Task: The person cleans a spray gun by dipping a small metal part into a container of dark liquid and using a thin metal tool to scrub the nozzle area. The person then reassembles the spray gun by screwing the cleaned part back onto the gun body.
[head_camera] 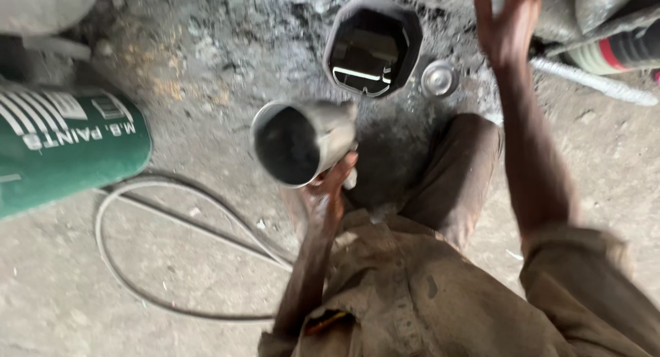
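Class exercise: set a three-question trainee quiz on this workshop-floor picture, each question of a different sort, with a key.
1. True or false: the left hand holds the metal cup.
2. Which lies nearest the green drum? A) round lid B) looped cable C) black container
3. Fill in: the right hand is raised with ____ fingers.

Key: 1 true; 2 B; 3 spread (open), gripping nothing visible.

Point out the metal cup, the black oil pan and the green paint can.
metal cup (292, 145), head view, its dark open mouth
black oil pan (371, 51), head view, its shiny dark inside
green paint can (62, 150), head view, its green side wall
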The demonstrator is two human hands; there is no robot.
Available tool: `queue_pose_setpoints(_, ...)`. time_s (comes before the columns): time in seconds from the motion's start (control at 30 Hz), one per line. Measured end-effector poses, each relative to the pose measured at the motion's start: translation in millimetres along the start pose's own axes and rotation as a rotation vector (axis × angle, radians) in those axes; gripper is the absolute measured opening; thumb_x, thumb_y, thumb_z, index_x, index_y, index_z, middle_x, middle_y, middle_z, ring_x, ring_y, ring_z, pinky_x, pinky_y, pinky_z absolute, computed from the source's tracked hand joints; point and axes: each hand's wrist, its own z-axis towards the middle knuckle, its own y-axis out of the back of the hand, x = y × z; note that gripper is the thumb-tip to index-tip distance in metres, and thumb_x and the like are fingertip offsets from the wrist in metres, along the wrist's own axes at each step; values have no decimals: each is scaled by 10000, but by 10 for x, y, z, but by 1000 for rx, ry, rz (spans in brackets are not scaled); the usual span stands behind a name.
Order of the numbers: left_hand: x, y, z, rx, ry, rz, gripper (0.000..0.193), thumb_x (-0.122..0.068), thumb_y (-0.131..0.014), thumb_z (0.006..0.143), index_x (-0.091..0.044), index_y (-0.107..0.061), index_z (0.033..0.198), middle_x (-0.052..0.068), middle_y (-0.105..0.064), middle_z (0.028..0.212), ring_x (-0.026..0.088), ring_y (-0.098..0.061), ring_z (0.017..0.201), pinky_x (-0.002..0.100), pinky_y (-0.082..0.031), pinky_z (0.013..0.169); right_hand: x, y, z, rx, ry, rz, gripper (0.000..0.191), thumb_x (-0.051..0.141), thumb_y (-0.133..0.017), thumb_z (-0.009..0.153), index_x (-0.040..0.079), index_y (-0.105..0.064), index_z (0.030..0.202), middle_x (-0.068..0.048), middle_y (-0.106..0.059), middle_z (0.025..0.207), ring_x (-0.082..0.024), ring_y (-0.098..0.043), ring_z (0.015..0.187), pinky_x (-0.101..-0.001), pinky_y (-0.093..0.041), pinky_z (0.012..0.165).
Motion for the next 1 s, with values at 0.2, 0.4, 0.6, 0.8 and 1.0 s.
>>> queue_pose_setpoints(0.2, 237, -621, -264, 156, 19, -267, 491, 40, -892, 822, 109, -656, 1247, 222, -733, 1167, 268, -733, 1040, 309, -638, 932, 1488, 416, -1749, 532, -64, 831, 762, 253, -805, 950, 77, -390, 1563, -183, -442, 1585, -273, -576, 1377, -414, -585, 1080)
queue_pose_setpoints(0.4, 473, -1448, -331, 125, -549, -55, 1153, -348, -984, 773, -108, -253, 1631, 111, -398, 1523, 208, -473, 1388, 404, -456, 1229, 1331, -8, -2162, 332, -464, 1011, 524, 321, -768, 1009, 85, -464, 1365, -114, -487, 1261, -204, -545, 1041, -351, -537, 829)
queue_pose_setpoints(0.6, 376, -780, 160, 327, -589, 342, 1034, -554, -856, 835, -87, -305, 1576, 136, -560, 1439, 233, -570, 1346, 452, -504, 1184, 854, -104, -1310, 180, -589, 1107, 366, 389, -730, 1069, 94, -537, 1167, -45, -532, 938, -135, -514, 705, -288, -489, 577)
queue_pose_setpoints(0.8, 1029, 24, 1119, 306, -347, 897, 743, -550, -729, 969, -140, -446, 1520, 152, -582, 1452, 322, -587, 1352, 520, -563, 1112, 902, -12, -912, 310, -702, 789, 370, 423, -714, 1091, 134, -548, 931, 23, -485, 695, -93, -474, 508, -274, -444, 440)
queue_pose_setpoints(1.0, 1492, -51, 1329, 354, -370, 1265, 907, -225, -903, 797, -78, -360, 1507, 258, -441, 1413, 426, -528, 1270, 515, -544, 1010, 1003, 150, -880, 338, -740, 868, 360, 407, -733, 1078, 110, -580, 945, 0, -485, 671, -130, -523, 514, -331, -510, 464)
